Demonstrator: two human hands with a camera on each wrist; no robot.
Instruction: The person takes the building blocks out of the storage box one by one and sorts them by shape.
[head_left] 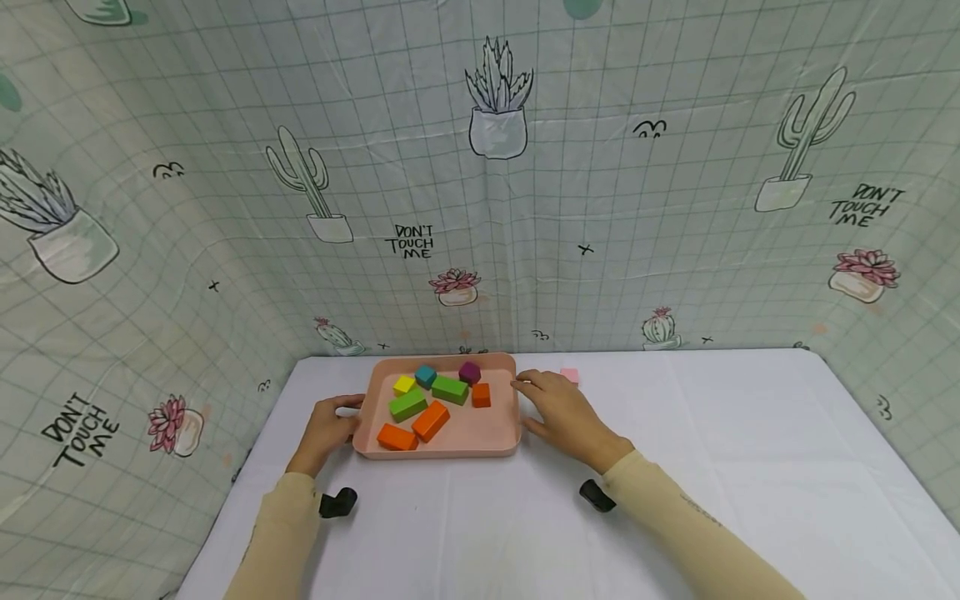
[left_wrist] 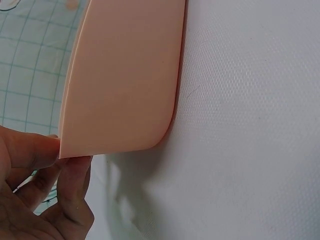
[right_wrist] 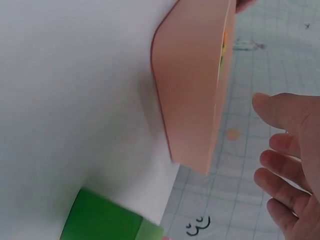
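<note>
A pink tray [head_left: 491, 429] lies toward the back of the white table, with several coloured blocks in it. Among them are a yellow block [head_left: 404, 385], a teal block [head_left: 426, 377], a purple block [head_left: 470, 372], green blocks [head_left: 408, 405] and orange blocks [head_left: 431, 422]. My left hand [head_left: 327, 429] pinches the tray's left rim, thumb and a finger meeting its edge in the left wrist view. Beside the right rim, my right hand [head_left: 566, 417] holds nothing; its loosely bent fingers [right_wrist: 282, 167] stand apart from the tray in the right wrist view.
A green block [right_wrist: 102, 217] sits on the table near the right hand in the right wrist view. Behind that hand lies a pale pink piece [head_left: 570, 375]. Patterned cloth [head_left: 555, 208] rises behind the table [head_left: 487, 533]. Black wrist mounts [head_left: 339, 502] sit under both sleeves.
</note>
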